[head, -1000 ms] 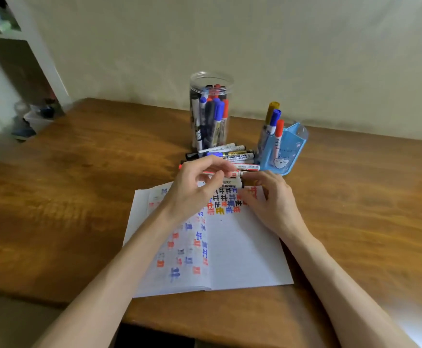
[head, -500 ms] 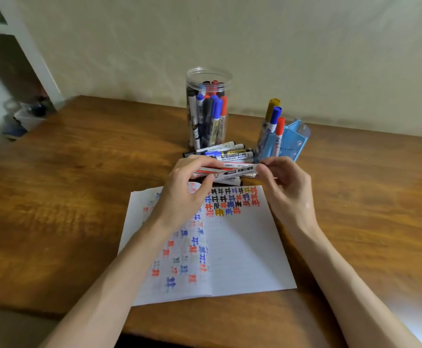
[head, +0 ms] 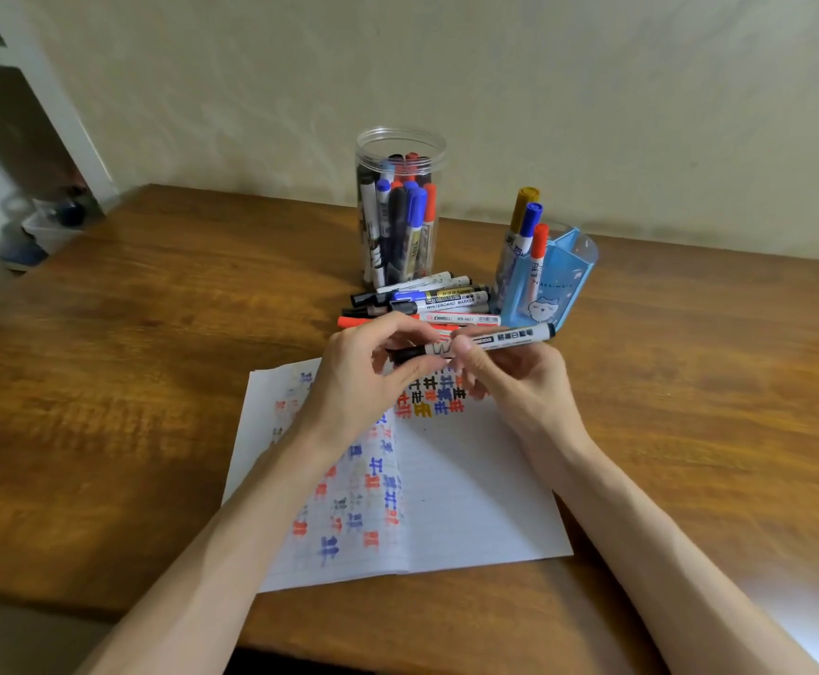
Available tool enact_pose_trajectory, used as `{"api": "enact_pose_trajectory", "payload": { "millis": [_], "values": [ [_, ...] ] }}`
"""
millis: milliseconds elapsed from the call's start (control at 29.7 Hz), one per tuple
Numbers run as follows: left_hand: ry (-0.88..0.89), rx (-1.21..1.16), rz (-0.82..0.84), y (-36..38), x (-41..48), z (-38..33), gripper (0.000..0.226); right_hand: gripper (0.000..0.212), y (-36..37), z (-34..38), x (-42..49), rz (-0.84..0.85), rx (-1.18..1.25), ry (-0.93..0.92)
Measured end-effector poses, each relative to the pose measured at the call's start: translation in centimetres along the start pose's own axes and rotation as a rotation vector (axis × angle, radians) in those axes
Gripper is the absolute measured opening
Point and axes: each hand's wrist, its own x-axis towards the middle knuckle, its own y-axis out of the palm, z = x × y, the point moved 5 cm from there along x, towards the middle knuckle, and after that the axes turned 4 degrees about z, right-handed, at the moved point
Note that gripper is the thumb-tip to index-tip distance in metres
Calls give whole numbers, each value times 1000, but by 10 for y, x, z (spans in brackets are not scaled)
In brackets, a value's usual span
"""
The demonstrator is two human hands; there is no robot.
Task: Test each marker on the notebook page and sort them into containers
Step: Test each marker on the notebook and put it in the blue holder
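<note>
A black-capped marker (head: 510, 338) is held level in the air over the far edge of the notebook (head: 475, 489), just near of the loose pile of markers (head: 439, 300) lying on the wooden surface (head: 144, 382). The right hand (head: 524, 382) grips the barrel, thumb pressed on top and the other fingers curled beneath, which steadies the body. The left hand (head: 363, 382) arches over the left end, forefinger and thumb closing as a pinch on the black cap (head: 407, 354); how firm that contact is I cannot tell for certain. One hand on the barrel and one on the cap suits pulling the two apart, so my judgement is that the step in hand is uncapping for a test stroke.

The notebook lies open and flat directly under the hands, its far rows already filled with coloured marks, with bare lined paper nearer, so the tip needs only a short drop to write. At the far side stand a clear jar (head: 400, 143), well filled with markers, and to its right a blue holder (head: 563, 280) with three, both within easy reach for sorting. The sizeable pile suggests the task is partway through
</note>
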Motion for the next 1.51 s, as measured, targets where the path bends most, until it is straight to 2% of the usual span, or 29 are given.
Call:
{"api": "enact_pose_trajectory", "payload": {
  "millis": [370, 471, 605, 639, 740, 807, 874, 975, 1042, 1244, 1412, 1513],
  "values": [
    [87, 169, 73, 5, -7, -7, 42, 17, 7, 4, -4, 6, -16, -44],
    [23, 127, 81, 4, -7, -4, 42, 15, 1, 9, -3, 12, -46, -98],
    [-35, 28, 116, 10, -5, -8, 31, 19, -1, 15, -5, 46, -94, -123],
    [-54, 21, 112, 6, -4, -5, 25, 19, -8, 18, -5, 17, -85, -125],
    [-130, 65, 14, -28, -3, 14, 16, 18, -63, 24, -3, -247, 39, -139],
    [-149, 111, -65, -44, -3, 23, 14, 20, -81, 23, -1, -316, 44, -108],
    [-153, 76, -53, -37, -3, 20, 14, 22, -70, 15, 0, -257, -76, -15],
    [-125, 58, -16, -20, -2, 12, 30, 16, -48, 6, -5, -150, -169, 67],
    [-105, 87, -1, -19, -4, 13, 38, 10, -44, 3, -6, -105, -201, 77],
    [-72, 136, 21, -17, -9, 14, 43, 22, -26, -4, -10, -17, -317, 41],
    [-38, 185, 42, -15, -9, 13, 40, 8, -28, -9, -10, -89, -361, 13],
    [-35, 212, 52, -16, -9, 17, 37, 7, -30, -13, -10, -107, -386, 12]
  ]
}}
